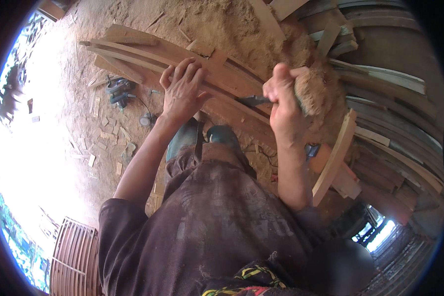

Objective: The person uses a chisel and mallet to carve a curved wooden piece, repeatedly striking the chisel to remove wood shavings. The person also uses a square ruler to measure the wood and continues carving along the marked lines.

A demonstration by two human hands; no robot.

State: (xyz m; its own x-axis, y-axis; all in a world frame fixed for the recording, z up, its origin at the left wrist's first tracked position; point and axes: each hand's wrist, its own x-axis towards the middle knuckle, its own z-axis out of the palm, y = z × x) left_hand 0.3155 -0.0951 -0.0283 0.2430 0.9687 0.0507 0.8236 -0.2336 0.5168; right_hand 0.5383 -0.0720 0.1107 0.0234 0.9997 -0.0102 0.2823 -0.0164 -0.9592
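Left hand [182, 91] fingers spread flat on curved wooden strip [222, 81]; right hand [283, 106], at 3 o'clock, fist clamped around chisel [254, 100] (strip likely stiff, light; grip mid-length).

A power tool [119, 92] lies on the dusty ground [59, 98], with small wood offcuts [106, 134] scattered near it. A heap of sawdust [222, 24] spreads at the top. Stacked planks [389, 113] fill the right side. A slatted wooden crate [74, 256] stands at lower left.
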